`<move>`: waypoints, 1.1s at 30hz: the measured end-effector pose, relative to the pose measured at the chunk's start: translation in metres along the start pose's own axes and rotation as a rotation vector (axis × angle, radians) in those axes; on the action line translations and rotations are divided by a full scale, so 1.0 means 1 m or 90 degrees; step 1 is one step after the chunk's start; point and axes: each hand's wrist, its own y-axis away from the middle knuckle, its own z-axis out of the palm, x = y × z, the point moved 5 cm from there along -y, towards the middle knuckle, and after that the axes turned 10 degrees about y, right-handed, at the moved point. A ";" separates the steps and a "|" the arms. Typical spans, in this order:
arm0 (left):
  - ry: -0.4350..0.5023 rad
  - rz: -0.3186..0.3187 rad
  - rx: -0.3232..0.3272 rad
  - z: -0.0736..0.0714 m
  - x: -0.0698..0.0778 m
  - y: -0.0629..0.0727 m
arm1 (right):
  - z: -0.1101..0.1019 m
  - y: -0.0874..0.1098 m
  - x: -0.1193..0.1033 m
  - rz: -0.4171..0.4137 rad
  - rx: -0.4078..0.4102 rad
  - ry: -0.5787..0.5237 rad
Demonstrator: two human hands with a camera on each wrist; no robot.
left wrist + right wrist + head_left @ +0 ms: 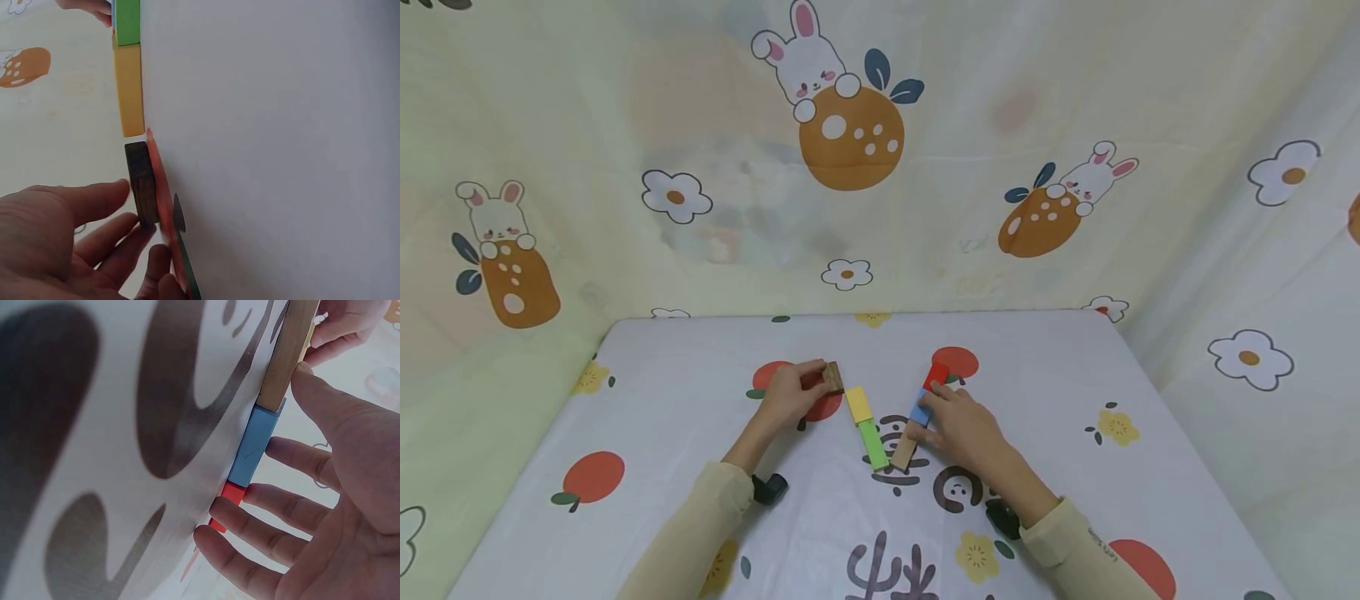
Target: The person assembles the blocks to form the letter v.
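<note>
My left hand (786,400) pinches a dark brown wooden block (832,377) between thumb and fingers, just beyond the upper end of a slanted row. That row is a yellow block (858,405) followed by a green block (873,445). In the left wrist view a small gap separates the brown block (142,184) from the yellow one (129,90). My right hand (967,422) rests along a second row with fingers extended: a red block (936,374), a blue block (921,409) and a tan wooden block (903,450). Its thumb touches the tan block (287,359) in the right wrist view.
Both rows lean toward each other at their near ends, forming a V on the white printed tablecloth (655,517). Behind the table hangs a pale curtain (940,225) with rabbits and flowers. Each wrist carries a small black camera.
</note>
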 end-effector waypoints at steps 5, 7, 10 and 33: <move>0.007 -0.008 0.006 0.000 -0.003 0.000 | 0.000 0.000 -0.001 0.004 -0.001 0.002; 0.007 -0.010 0.010 0.000 -0.003 0.000 | 0.000 0.000 -0.001 0.004 0.001 0.003; 0.003 -0.015 0.016 0.001 -0.004 0.000 | 0.001 0.000 0.000 0.002 0.003 0.003; -0.058 0.044 0.019 0.009 0.001 -0.004 | 0.000 0.001 -0.001 0.014 -0.009 0.010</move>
